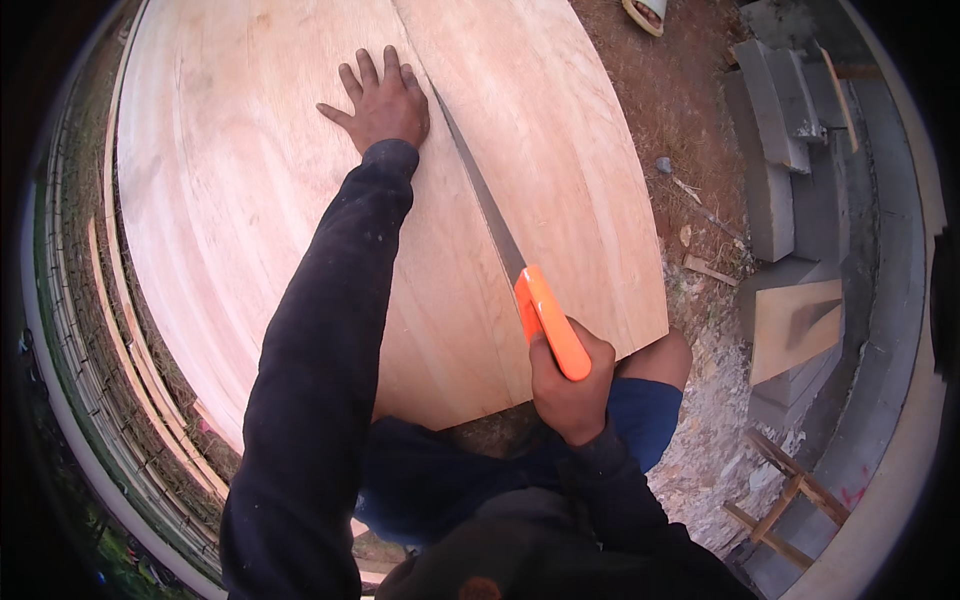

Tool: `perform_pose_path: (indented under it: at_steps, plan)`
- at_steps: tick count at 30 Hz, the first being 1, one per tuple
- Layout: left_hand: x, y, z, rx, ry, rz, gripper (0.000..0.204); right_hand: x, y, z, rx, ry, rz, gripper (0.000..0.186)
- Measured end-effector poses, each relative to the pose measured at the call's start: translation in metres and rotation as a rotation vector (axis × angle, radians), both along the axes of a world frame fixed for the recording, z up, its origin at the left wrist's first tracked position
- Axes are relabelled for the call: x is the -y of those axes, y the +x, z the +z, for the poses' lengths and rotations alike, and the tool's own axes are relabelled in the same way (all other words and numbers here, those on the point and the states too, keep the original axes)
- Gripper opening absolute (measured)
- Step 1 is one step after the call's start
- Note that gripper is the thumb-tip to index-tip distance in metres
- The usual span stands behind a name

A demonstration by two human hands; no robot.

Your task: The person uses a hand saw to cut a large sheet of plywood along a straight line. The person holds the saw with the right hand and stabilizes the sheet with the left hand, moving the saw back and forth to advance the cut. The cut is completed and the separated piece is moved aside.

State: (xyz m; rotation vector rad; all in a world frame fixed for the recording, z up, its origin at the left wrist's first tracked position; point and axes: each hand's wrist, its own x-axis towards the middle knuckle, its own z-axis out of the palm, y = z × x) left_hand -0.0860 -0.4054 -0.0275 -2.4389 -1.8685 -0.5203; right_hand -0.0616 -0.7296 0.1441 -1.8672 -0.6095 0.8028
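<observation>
A large sheet of pale plywood (240,200) spreads out in front of me and reaches back over my knees. My left hand (388,108) lies flat on it near the far end, fingers spread, just left of a long cut line. In my right hand (575,385) is a handsaw (480,195) with an orange handle, my fingers wrapped round the grip. The blade slants away and to the left along the line, its far end close beside my left hand. How deep the teeth sit in the wood cannot be made out.
Grey concrete blocks (775,200) are stacked at the right, with a small plywood offcut (797,330) leaning there. A wooden frame (790,495) lies at the lower right. Long wooden strips (140,350) run along the left. A pale container (647,14) stands on the dirt at the top.
</observation>
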Motion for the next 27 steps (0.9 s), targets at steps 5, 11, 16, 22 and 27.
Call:
perform_pose_path:
  at_steps: [5, 11, 16, 22, 27]
  plan:
    - [0.009, 0.035, 0.002, 0.01, 0.003, -0.068, 0.048, -0.163, 0.048, -0.062, 0.295, 0.102, -0.006, 0.02]
    - [0.001, 0.005, -0.012, 0.029, 0.018, -0.029, 0.049, 0.051, -0.01, -0.007, 0.062, -0.083, 0.019, 0.035]
    - [0.007, 0.021, -0.004, 0.047, 0.031, -0.05, 0.048, 0.098, -0.014, 0.019, 0.138, -0.11, 0.041, 0.035]
    - [0.008, 0.031, 0.0, 0.062, 0.022, -0.062, 0.047, -0.164, 0.059, -0.06, 0.273, 0.077, -0.023, 0.02]
    - [-0.003, 0.007, -0.01, 0.007, 0.04, -0.031, 0.048, -0.025, 0.009, -0.045, 0.039, 0.048, -0.007, 0.022]
